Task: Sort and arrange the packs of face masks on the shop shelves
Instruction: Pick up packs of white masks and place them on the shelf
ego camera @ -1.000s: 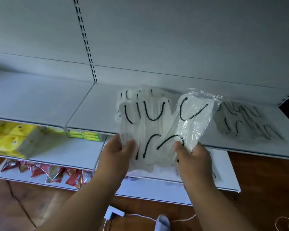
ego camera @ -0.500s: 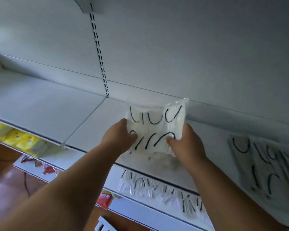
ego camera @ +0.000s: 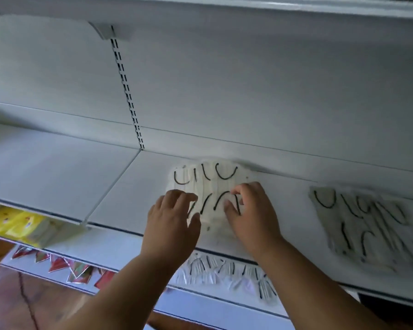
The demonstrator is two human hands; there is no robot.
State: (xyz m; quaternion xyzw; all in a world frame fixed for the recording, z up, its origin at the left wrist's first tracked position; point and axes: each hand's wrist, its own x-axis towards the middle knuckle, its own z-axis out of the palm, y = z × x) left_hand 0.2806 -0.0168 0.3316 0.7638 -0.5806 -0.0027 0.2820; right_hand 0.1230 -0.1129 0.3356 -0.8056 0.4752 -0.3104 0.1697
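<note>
Pack of face masks [ego camera: 210, 186] lies flat on the shelf [ego camera: 129, 194]; left hand [ego camera: 174, 225] rests on it, fingers relaxed. Right hand [ego camera: 250, 215], fingers curled, pinches its right edge.

— What's at the centre of the frame?
— A mask pack [ego camera: 208, 184] lying flat on the white shelf [ego camera: 57, 167], its far edge at the back panel. The left hand [ego camera: 172, 220] rests on its lower left edge with loosely bent fingers; the right hand [ego camera: 250, 210] pinches its right side.
— Anything else?
— A second pack [ego camera: 367, 225] at right on the same shelf, more packs [ego camera: 224, 272] on the shelf below, and yellow packets [ego camera: 14, 225] at lower left.
</note>
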